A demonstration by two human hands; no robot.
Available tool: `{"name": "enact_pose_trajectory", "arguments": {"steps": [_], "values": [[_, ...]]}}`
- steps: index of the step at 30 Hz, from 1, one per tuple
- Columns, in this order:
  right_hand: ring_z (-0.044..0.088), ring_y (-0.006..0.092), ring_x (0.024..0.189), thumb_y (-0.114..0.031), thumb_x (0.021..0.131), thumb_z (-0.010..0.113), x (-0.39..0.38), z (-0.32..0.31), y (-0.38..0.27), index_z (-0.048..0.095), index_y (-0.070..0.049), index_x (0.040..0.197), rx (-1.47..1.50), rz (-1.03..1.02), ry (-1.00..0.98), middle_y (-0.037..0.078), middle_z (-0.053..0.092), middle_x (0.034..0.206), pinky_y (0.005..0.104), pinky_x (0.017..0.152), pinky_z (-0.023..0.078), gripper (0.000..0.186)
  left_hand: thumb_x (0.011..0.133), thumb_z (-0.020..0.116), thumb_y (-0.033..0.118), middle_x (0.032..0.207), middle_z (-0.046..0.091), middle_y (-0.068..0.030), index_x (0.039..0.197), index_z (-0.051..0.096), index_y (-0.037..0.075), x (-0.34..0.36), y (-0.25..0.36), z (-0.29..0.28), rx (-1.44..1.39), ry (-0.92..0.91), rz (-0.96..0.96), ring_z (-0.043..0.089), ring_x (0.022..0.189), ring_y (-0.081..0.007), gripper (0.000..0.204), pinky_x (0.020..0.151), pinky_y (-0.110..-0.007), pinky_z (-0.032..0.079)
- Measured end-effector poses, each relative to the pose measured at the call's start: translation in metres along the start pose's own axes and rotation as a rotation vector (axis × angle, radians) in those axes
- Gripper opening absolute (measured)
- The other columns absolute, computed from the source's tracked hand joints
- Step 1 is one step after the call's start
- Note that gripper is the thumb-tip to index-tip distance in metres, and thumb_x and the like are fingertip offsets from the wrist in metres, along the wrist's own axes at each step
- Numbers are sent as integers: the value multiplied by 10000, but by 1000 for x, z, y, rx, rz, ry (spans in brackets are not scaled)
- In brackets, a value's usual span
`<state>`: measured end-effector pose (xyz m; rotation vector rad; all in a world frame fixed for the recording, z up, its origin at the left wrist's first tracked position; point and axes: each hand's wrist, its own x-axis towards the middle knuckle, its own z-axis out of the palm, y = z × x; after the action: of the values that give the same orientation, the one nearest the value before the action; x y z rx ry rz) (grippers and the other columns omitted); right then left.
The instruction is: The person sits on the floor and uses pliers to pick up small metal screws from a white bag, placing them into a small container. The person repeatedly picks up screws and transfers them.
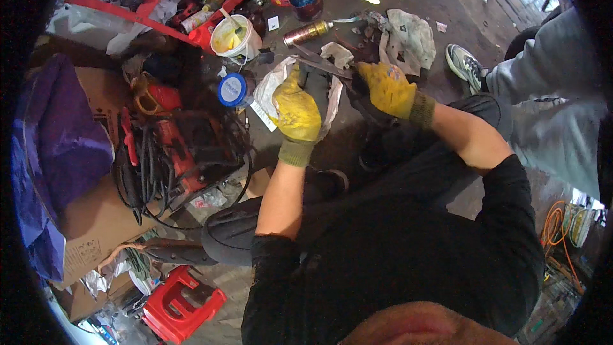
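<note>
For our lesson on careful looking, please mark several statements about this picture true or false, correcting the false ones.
1. The left hand and right hand are both gloved in yellow. True.
2. The spray can stands upright. False: the spray can lies on its side.
3. The round blue lid is left of the left hand. True.
4. The brush lies on the floor. False: the brush is in the white bucket.

Left blocked — blue lid (232,90), bucket (248,48) | ahead: spray can (308,33) | beyond — floor (347,1) free

head view | left fisheye, head-worn | faces down | close above torso (408,249), floor (348,3) beyond
</note>
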<state>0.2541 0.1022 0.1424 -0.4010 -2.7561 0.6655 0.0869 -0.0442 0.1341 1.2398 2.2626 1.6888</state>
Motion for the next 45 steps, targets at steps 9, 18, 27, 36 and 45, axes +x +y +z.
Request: {"name": "enact_pose_trajectory", "arguments": {"steps": [9, 18, 27, 36, 45], "values": [[674, 425, 778, -289, 899, 629, -7, -11, -5, 659, -46, 1089, 156, -18, 55, 222, 693, 842, 503, 685, 532, 310, 885, 691, 101, 997, 751, -96, 1117, 702, -31, 20, 42, -40, -48, -351, -211, 676, 869, -142, 267, 796, -303, 540], [637, 438, 1038, -499, 932, 586, -9, -14, -16, 609, 13, 1156, 206, 202, -165, 271, 653, 1105, 487, 892, 506, 559, 939, 647, 140, 885, 727, -135, 1014, 673, -44, -7, 30, -14, 322, -302, 94, 685, 771, -290, 200, 654, -327, 520], [653, 422, 995, -440, 885, 644, -7, -5, -8, 593, 29, 1170, 98, -6, 6, 259, 669, 1020, 493, 867, 521, 551, 929, 662, 144, 972, 751, -119, 1104, 687, 11, -17, 20, -9, -45, -267, -135, 718, 871, -237, 221, 745, -348, 540], [681, 394, 808, -374, 904, 624, -16, 3, 9, 622, -37, 1112, -43, -83, 15, 211, 690, 894, 495, 675, 527, 396, 937, 659, 153, 934, 748, -117, 1078, 707, 6, -11, 24, -18, 5, -288, -12, 694, 816, -249, 209, 740, -361, 536], [681, 391, 839, -408, 895, 622, -8, -8, -13, 620, -38, 1091, 11, 36, 12, 231, 683, 936, 490, 680, 525, 419, 931, 675, 211, 934, 746, -128, 1099, 703, 14, -20, 9, -24, 106, -322, -118, 697, 820, -222, 260, 729, -354, 532]]}}
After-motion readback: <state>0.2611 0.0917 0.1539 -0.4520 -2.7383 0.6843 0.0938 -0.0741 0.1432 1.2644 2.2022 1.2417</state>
